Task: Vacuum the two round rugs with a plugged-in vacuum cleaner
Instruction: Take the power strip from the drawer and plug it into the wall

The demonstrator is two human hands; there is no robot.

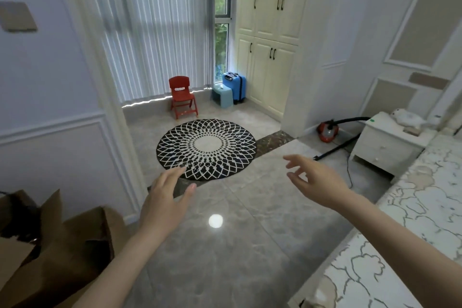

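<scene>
Vacuum (328, 130), a small red canister, is sitting on the floor at far right, tucked against the wall corner just beside the nightstand (390, 145). Its black hose (350, 120) is arching up behind the nightstand, and the black wand (335, 149) is lying slanted along the tiles with its tip pointing near and left. A thin cord (348, 170) is trailing near the nightstand; whether it is plugged in cannot be told.

Judging by its size, the canister is probably light enough to drag or carry by a top handle, while the wand is stiff and is the natural place to grip for steering; the hose is likely bending freely and may be snagging on the nightstand corner.

Only one round rug (206, 149) is showing, black and white, lying flat in the middle of the floor; it looks thin and may be sliding on the glossy tiles.

Left hand (165, 197) and right hand (315, 180) are both reaching forward, fingers loose and spread, holding nothing.

One red chair (182, 97), one stool (222, 95) and one suitcase (235, 86) are standing far off by the window.
</scene>
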